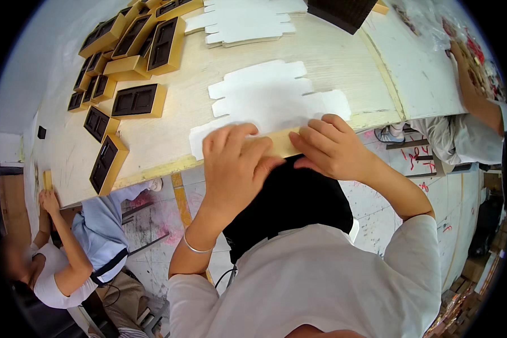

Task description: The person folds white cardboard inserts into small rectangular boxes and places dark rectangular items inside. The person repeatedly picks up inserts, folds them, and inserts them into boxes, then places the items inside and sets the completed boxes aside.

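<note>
Between my two hands, at the table's front edge, is a yellow cardboard piece (283, 143), its long side facing up. My left hand (234, 158) grips its left end, fingers bent over the top and thumb at the near side. At the right end my right hand (324, 143) pinches it with curled fingers. Just beyond lies a flat white die-cut card sheet (265, 93) with notched, tabbed edges. How much of the yellow piece lies beneath my fingers is hidden.
Yellow boxes with dark brown divided inserts (135, 101) are heaped at the far left. More white cut sheets (248, 22) and a dark brown stack (341, 14) lie at the back. Co-workers sit left (62, 265) and right (473, 129); plastic bags (428, 22) lie far right.
</note>
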Demonstrator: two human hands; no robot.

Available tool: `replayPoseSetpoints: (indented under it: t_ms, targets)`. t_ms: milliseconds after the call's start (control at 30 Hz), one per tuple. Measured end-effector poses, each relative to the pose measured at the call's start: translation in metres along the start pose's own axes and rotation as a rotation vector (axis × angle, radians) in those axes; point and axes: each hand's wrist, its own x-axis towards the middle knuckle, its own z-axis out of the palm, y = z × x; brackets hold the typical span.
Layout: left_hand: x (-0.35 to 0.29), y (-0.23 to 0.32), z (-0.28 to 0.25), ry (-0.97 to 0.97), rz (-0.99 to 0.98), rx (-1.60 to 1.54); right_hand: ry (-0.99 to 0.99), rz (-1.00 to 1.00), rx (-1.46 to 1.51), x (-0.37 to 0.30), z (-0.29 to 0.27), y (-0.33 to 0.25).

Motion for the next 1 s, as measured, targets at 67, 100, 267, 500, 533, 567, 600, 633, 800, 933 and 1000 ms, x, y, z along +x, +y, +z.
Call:
replayPoseSetpoints:
  t_ms: [67,100,267,500,533,567,600,633,800,933,1000]
  targets:
    - [-0.008,0.0,0.001,-0.049,0.031,-0.062,-0.045,0.035,0.045,-0.004,0.002,-0.001]
    - [-0.008,-0.002,0.004,-0.014,0.059,-0.08,-0.073,0.085,0.093,-0.002,0.0,-0.003]
    - [0.022,-0.015,0.005,-0.12,-0.042,-0.125,-0.283,0.512,0.519,0.036,-0.009,0.022]
    - [0.023,-0.001,-0.008,-0.072,-0.195,-0.022,-0.244,0.773,0.857,0.044,-0.014,0.006]
    - [0.02,-0.002,-0.006,-0.106,-0.255,-0.13,-0.282,0.822,1.063,0.041,-0.011,0.0]
    - [0.018,-0.004,-0.005,-0.14,-0.315,-0.24,-0.275,0.755,1.172,0.038,-0.011,-0.005]
    - [0.02,-0.006,-0.01,-0.196,-0.34,-0.281,-0.267,0.68,1.285,0.036,-0.011,-0.008]
    - [0.025,-0.009,-0.017,-0.251,-0.364,-0.322,-0.371,0.727,1.211,0.036,-0.02,-0.005]
    - [0.033,-0.035,-0.024,-0.43,-0.347,-0.372,-0.253,0.179,0.386,-0.006,-0.032,0.017]
    - [0.052,-0.039,-0.017,-0.458,-0.249,-0.437,-0.23,0.0,0.084,-0.02,-0.023,0.017]
    - [0.061,-0.037,-0.014,-0.464,-0.209,-0.46,-0.145,0.019,0.321,-0.014,-0.022,0.022]
